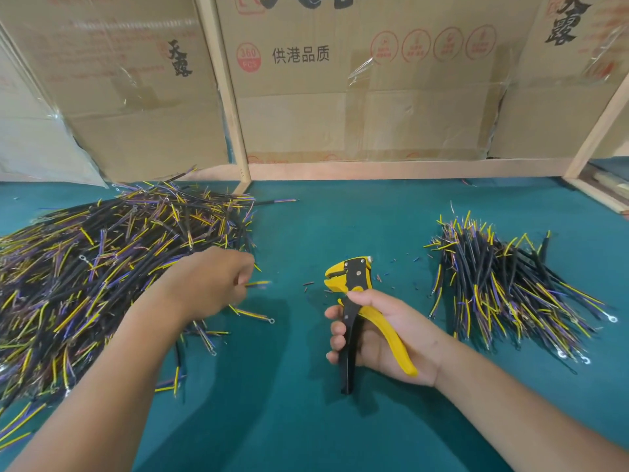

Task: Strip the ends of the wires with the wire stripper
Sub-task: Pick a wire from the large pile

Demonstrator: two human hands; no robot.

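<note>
Pinching one wire (pixel 257 284) at the large pile's (pixel 102 267) right edge with left hand (pixel 211 284), long axis pointing right toward wire stripper (pixel 354 301) gripped upright in right hand (pixel 384 335), mouth parted, facing left.

I'm in a small workshop: my green-covered desk (pixel 340 226) is heaped with cut wires (pixel 102 267), and flattened cardboard cartons (pixel 340 97) on a bare wooden frame (pixel 224 90) wall it in.
</note>
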